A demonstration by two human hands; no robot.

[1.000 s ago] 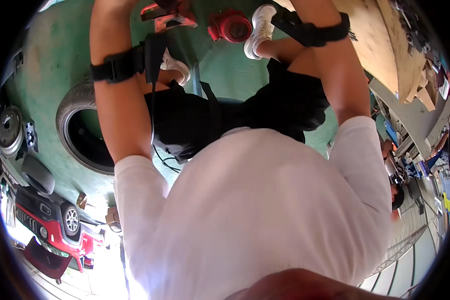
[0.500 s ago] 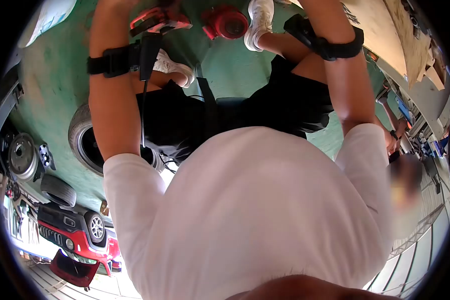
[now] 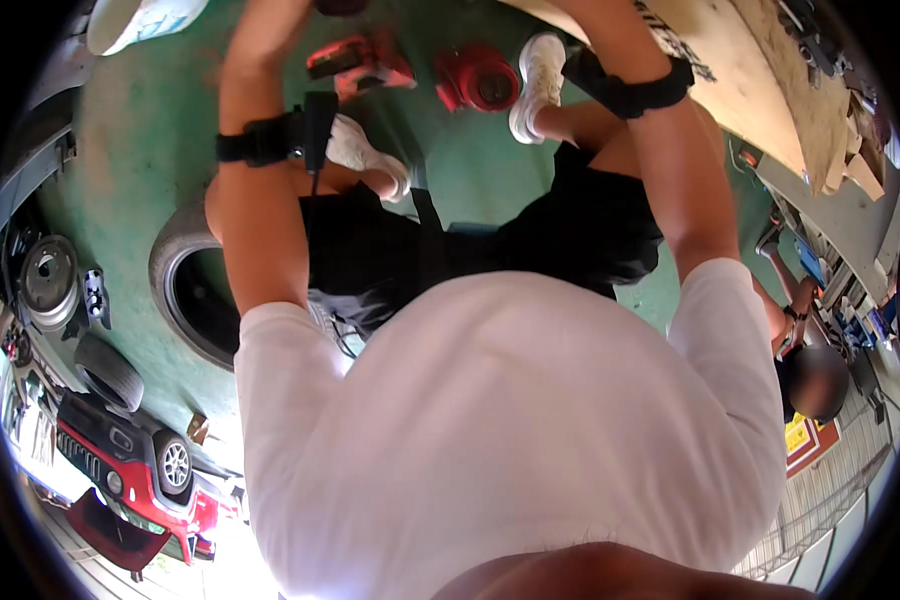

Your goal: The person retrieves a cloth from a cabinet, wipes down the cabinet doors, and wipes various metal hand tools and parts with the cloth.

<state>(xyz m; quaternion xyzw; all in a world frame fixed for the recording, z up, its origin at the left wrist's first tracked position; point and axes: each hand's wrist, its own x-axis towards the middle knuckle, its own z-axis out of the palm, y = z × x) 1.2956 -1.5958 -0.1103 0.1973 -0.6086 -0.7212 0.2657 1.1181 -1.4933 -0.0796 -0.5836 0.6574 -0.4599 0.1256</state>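
Both forearms reach up past the top edge, and my hands lie outside the view. My left forearm (image 3: 260, 95) wears a black strap with a small box. Near it on the green floor is a red and black tool or stand (image 3: 362, 66), its shape partly blurred. A dark object (image 3: 340, 5) is cut off at the top edge. A round red device (image 3: 478, 80) sits between my shoes. My right forearm (image 3: 630, 60) also wears a black strap, beside a wooden board (image 3: 740, 75). What either hand holds is hidden.
A tire (image 3: 185, 290) lies at the left, with a wheel rim (image 3: 49, 283) and another tire (image 3: 108, 372) farther out. A red car (image 3: 135, 475) is at the lower left. A white bucket (image 3: 140, 22) stands top left. At the right a person (image 3: 815, 380) is near cluttered shelves.
The view has shifted, so the red objects and shoes sit lower than half a second ago. The bucket shows more than a second ago. The person at the right has come further into view.
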